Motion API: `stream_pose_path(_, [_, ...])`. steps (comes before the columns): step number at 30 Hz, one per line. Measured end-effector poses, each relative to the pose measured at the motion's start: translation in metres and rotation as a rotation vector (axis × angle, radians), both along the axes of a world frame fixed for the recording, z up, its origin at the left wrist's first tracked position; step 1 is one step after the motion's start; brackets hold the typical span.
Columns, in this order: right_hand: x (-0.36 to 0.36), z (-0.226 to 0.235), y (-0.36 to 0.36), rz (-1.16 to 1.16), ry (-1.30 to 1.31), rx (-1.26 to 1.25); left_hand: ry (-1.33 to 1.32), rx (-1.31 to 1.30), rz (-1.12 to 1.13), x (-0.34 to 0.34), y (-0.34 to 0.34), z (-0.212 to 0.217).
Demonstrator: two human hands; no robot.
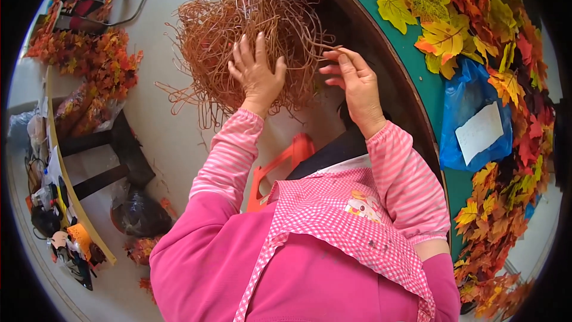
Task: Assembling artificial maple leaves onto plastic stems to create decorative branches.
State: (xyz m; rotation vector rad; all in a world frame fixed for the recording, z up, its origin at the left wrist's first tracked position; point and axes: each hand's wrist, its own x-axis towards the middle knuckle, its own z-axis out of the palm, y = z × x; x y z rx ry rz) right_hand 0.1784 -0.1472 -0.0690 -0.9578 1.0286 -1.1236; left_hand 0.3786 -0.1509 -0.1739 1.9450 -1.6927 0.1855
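Note:
A big tangled heap of thin brown, wire-like strands [202, 30] rises in front of me, with loops sticking out all around it. My left hand [257, 79] lies against the near side of the heap, fingers spread and holding nothing. To its right, my right hand [361, 86] pinches the end of one brown strand [322, 43] between thumb and forefinger, its other fingers loosely curled. That strand runs back into the heap, where its far end is lost among the others. Bits of red show through the tangle.
A green-topped table [411, 53] curves along my right, bearing artificial autumn leaves [441, 30] and a blue plastic bag [471, 116] with a white paper. An orange-red plastic stool [286, 158] stands below my arms. More leaf garlands [104, 53] and a dark chair lie left.

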Motion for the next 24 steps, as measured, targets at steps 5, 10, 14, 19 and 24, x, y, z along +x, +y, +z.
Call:
stream_pose_path(5, [0.013,0.057,0.024,0.2,0.034,-0.23,-0.021,0.627,0.067,-0.002,-0.032,0.002])
stream_pose_path(10, [-0.049,0.133,0.082,0.005,-0.101,-0.212,-0.047,0.667,0.111,-0.001,-0.042,-0.009])
stream_pose_path(14, [-0.116,0.159,0.131,-0.228,-0.199,-0.407,-0.095,0.73,0.09,0.0,-0.036,-0.024])
stream_pose_path(19, [-0.188,0.185,0.203,-0.531,-0.149,-0.57,-0.053,0.665,0.118,0.005,-0.039,-0.037])
stream_pose_path(24, [-0.248,0.229,0.265,-0.474,-0.18,-0.506,-0.093,0.717,0.124,0.006,-0.043,-0.03])
